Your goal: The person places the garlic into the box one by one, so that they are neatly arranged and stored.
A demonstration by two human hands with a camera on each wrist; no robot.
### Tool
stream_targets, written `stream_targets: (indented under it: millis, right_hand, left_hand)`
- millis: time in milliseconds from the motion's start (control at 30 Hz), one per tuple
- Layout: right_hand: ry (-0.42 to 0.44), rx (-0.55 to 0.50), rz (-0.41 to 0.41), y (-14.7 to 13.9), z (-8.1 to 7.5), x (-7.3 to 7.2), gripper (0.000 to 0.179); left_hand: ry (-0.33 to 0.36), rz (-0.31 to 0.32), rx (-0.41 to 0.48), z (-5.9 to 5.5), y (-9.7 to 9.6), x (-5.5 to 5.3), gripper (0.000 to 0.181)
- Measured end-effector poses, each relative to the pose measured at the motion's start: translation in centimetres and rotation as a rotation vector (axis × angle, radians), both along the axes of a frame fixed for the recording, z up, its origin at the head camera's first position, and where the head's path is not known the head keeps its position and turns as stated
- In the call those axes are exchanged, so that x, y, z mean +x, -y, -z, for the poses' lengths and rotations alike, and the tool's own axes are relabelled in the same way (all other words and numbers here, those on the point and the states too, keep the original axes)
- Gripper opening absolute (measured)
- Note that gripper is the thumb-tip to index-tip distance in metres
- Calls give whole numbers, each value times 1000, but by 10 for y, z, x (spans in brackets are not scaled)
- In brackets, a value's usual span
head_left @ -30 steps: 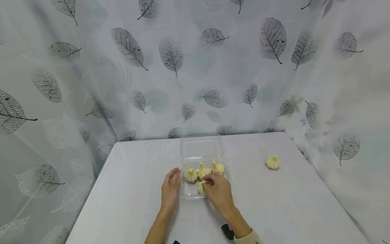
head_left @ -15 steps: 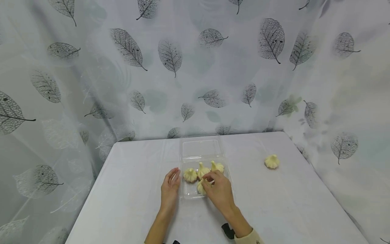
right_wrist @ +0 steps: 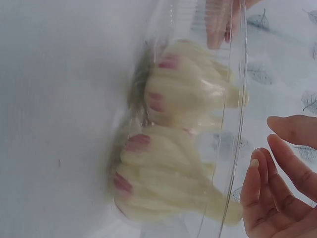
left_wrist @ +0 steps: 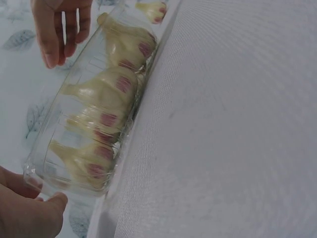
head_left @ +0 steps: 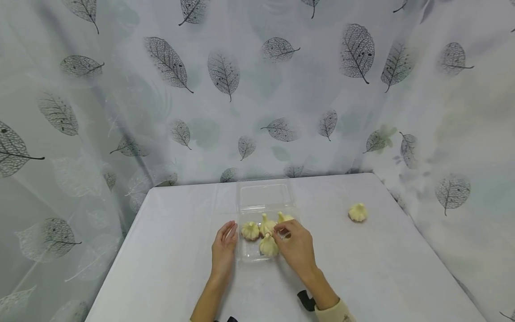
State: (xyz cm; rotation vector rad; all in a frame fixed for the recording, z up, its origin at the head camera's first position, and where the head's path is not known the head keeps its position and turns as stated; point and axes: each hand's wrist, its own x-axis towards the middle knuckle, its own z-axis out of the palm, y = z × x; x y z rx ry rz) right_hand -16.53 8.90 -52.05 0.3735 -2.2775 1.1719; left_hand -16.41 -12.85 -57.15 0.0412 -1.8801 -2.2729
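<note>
In the head view, an open clear plastic container (head_left: 248,256) holds several pale garlic bulbs, purple-marked near their bases in the wrist views. My left hand (head_left: 224,250) is at the container's left side, fingers extended along it; its thumb and fingertips meet a corner in the left wrist view. Above the right part of the container is my right hand (head_left: 297,248), with thumb and fingers loosely bent and nothing between them. The front garlic bulb (head_left: 268,246) stands upright just left of its fingertips. This hand partly hides the back right bulb (head_left: 283,217).
A single garlic bulb (head_left: 357,212) lies on the white-covered table (head_left: 382,268) to the right. The container's hinged lid (head_left: 265,196) lies open toward the back. A leaf-printed curtain (head_left: 257,89) surrounds the table's back and sides.
My right hand has let go of the front garlic bulb and moved slightly right, leaving more of that bulb showing. My left hand keeps its place at the container.
</note>
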Motion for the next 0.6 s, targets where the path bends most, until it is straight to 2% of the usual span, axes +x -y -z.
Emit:
stream_targets:
  millis: [400,600]
  right_hand:
    - [-1,4,54,-21,-7,-9,21]
    - [-30,-12,62,-34,-8,-16,20]
  left_hand:
    - [37,-6,18,-1,0,-1,48]
    - [8,-3,9,0,-1,-1,48]
